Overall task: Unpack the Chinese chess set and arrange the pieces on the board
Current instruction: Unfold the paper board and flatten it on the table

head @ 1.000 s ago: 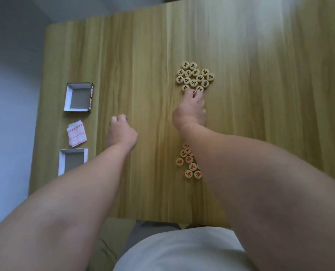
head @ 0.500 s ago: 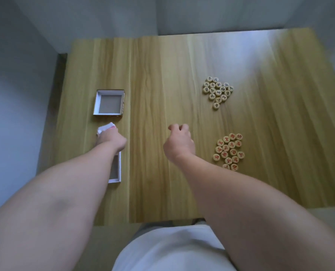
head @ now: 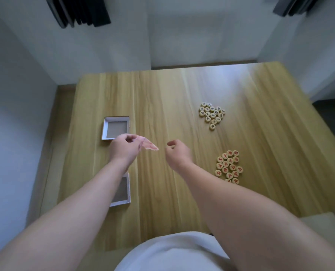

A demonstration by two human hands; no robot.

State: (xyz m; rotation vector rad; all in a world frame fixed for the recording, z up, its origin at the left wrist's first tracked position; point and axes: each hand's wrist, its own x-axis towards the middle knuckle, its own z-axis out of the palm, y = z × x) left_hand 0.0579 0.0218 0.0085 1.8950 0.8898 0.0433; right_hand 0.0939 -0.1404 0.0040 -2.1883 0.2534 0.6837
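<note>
My left hand (head: 123,147) holds the folded paper board (head: 148,146), white with red lines, lifted above the wooden table (head: 162,106). The paper sticks out to the right of the fingers and is blurred. My right hand (head: 177,152) hovers a little to its right with curled fingers and nothing in it. Several black-lettered wooden pieces (head: 211,114) lie clustered at the far right. Several red-lettered pieces (head: 229,166) lie clustered nearer, to the right of my right hand.
One open white box half (head: 115,127) lies beyond my left hand. The other box half (head: 121,192) lies under my left forearm, partly hidden. White walls stand behind and left of the table; its left edge runs just past the boxes.
My right hand left the black pieces and drew back to the middle. My left hand reached left to the folded paper between the boxes and has lifted it. The view tilted up.
</note>
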